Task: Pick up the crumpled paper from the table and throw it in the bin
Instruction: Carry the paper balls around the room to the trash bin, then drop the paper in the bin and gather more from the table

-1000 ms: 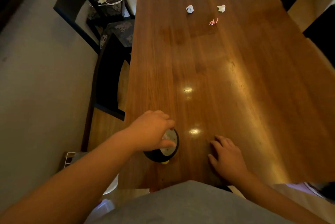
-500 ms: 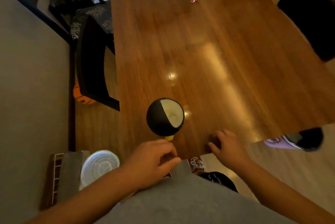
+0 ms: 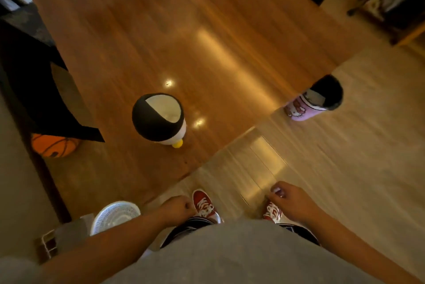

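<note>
orange basketball [image 3: 54, 145] at 9 o'clock, partly hidden by a dark chair [image 3: 34, 90] at 10 o'clock. white fan [image 3: 115, 214] at 7 o'clock. pale wood floor [image 3: 345, 157] across 3 to 5 o'clock.

At three o'clock the brown wooden table [image 3: 207, 42] hides part of a pink cartoon-printed cylinder [image 3: 305, 110]. At five o'clock, blur leaves the pale speck [image 3: 276, 190] on the right hand [image 3: 292, 203] unidentifiable.

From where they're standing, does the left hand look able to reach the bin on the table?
Probably yes. The left hand hangs by the body, off the table edge; the bin stands near that edge with only bare wood between. A forward stretch should do.
</note>
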Demonstrator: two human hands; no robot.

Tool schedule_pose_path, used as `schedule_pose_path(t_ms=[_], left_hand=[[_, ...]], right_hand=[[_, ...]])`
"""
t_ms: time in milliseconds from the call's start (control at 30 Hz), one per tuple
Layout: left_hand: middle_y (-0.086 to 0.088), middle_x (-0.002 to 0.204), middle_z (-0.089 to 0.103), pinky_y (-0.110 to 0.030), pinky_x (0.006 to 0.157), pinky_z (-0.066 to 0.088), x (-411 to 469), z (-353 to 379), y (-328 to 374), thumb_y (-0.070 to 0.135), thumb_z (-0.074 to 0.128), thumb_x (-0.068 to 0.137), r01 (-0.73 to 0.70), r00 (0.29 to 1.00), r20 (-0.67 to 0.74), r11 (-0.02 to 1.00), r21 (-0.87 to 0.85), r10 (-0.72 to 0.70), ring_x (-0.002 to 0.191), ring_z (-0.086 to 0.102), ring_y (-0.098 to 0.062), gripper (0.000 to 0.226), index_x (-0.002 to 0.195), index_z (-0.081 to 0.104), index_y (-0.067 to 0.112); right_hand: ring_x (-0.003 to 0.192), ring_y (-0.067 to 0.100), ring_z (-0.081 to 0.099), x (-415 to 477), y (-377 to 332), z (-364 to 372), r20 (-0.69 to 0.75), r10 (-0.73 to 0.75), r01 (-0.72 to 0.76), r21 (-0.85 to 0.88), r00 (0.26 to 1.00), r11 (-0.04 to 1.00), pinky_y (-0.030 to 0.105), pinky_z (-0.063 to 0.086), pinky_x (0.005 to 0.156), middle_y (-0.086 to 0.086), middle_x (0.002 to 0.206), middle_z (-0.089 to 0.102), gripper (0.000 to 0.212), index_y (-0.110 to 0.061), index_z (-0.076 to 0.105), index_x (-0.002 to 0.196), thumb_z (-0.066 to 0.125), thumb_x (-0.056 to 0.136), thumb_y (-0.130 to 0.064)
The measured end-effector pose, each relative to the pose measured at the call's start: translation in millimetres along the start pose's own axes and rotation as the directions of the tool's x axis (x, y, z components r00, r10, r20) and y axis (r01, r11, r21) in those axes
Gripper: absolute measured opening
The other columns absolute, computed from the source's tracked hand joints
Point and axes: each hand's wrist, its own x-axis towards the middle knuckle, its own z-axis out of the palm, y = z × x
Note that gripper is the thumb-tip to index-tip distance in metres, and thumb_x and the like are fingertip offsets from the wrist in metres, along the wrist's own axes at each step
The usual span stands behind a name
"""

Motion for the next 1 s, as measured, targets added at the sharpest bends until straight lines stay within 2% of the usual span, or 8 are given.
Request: schedule_pose_path(t_ms=[67, 167, 300, 400, 533, 667, 800, 1000], left_hand=[[0.001, 0.069, 0.059, -0.027, 0.061, 0.042, 5.2, 7.1, 14.2, 0.038, 0.061, 0.085, 0.037, 0.999, -0.01, 0.998, -0.042, -0.037, 0.064, 0.053, -0.011, 0.031, 0.061, 0.05, 0.023], [-0.004, 0.079, 0.066, -0.027, 0.063, 0.048, 11.6, 18.8, 47.9, 0.032, 0.06, 0.089, 0.071, 0.997, -0.027, 0.992, -0.1, -0.074, 0.069, 0.06, -0.015, 0.019, 0.077, 0.059, 0.018], [0.005, 0.072, 0.064, -0.018, 0.054, 0.045, 16.8, 39.9, 110.9, 0.029, 0.06, 0.089, 0.016, 0.998, -0.053, 0.999, -0.045, -0.018, 0.064, 0.059, -0.006, 0.017, 0.074, 0.061, 0.022], [0.0, 0.069, 0.063, -0.019, 0.048, 0.042, 19.0, 65.7, 170.0, 0.023, 0.059, 0.088, 0.004, 0.999, -0.04, 0.999, -0.052, -0.006, 0.059, 0.057, -0.01, 0.015, 0.074, 0.062, 0.017], [-0.003, 0.071, 0.062, -0.022, 0.052, 0.043, 19.9, 107.0, 253.4, 0.019, 0.057, 0.091, -0.011, 1.0, 0.0, 0.995, -0.094, 0.011, 0.063, 0.058, -0.015, 0.014, 0.08, 0.061, 0.012], [-0.007, 0.077, 0.061, -0.02, 0.053, 0.045, 18.7, 136.6, 324.3, 0.017, 0.053, 0.095, -0.052, 0.998, 0.027, 0.992, -0.116, 0.055, 0.065, 0.056, -0.014, 0.014, 0.087, 0.059, 0.007], [-0.01, 0.089, 0.062, -0.023, 0.06, 0.043, 20.8, 143.7, 371.3, 0.02, 0.049, 0.098, -0.065, 0.997, 0.027, 0.997, -0.032, 0.066, 0.072, 0.056, -0.015, 0.023, 0.102, 0.061, 0.002], [-0.011, 0.089, 0.061, -0.027, 0.062, 0.041, 42.5, 133.4, 402.3, 0.023, 0.047, 0.099, 0.006, 1.0, 0.013, 1.0, -0.01, -0.005, 0.075, 0.054, -0.019, 0.023, 0.099, 0.06, 0.005]], right_hand=[[0.091, 0.019, 0.064, -10.3, 33.6, -3.5, -0.021, 0.058, -0.057, 0.045, 0.998, 0.997, 0.031, 0.049, 0.079, 0.002, 0.099, 0.069, 0.014, -0.024, 0.063, 0.095, 0.061, 0.09, -0.037], [0.093, 0.021, 0.063, -27.0, 86.9, -10.7, -0.042, 0.137, -0.132, 0.106, 0.99, 0.986, 0.032, 0.049, 0.081, 0.003, 0.099, 0.069, 0.015, -0.021, 0.065, 0.095, 0.061, 0.091, -0.035], [0.09, 0.021, 0.062, -52.8, 159.5, -20.5, -0.061, 0.227, -0.209, 0.209, 0.972, 0.955, 0.03, 0.045, 0.076, 0.004, 0.098, 0.069, 0.018, -0.018, 0.066, 0.093, 0.061, 0.091, -0.035], [0.086, 0.02, 0.062, -77.3, 215.0, -28.0, -0.069, 0.296, -0.262, 0.306, 0.953, 0.915, 0.03, 0.044, 0.073, 0.002, 0.092, 0.069, 0.024, -0.017, 0.067, 0.091, 0.06, 0.091, -0.04], [0.084, 0.02, 0.062, -110.0, 287.5, -37.7, -0.049, 0.383, -0.332, 0.409, 0.922, 0.85, 0.032, 0.047, 0.077, 0.002, 0.089, 0.068, 0.021, -0.019, 0.065, 0.086, 0.061, 0.09, -0.04], [0.075, 0.023, 0.059, -133.8, 345.7, -49.8, -0.036, 0.467, -0.386, 0.508, 0.884, 0.77, 0.031, 0.046, 0.071, 0.005, 0.082, 0.066, 0.023, -0.016, 0.064, 0.083, 0.061, 0.091, -0.037], [0.086, 0.028, 0.064, -140.0, 381.7, -66.0, -0.005, 0.509, -0.408, 0.591, 0.861, 0.696, 0.034, 0.048, 0.075, 0.013, 0.09, 0.068, 0.025, -0.01, 0.065, 0.088, 0.06, 0.092, -0.034], [0.081, 0.03, 0.063, -106.8, 404.7, -126.2, -0.041, 0.496, -0.338, 0.683, 0.867, 0.648, 0.034, 0.043, 0.068, 0.014, 0.081, 0.065, 0.026, -0.005, 0.065, 0.086, 0.062, 0.091, -0.031]])
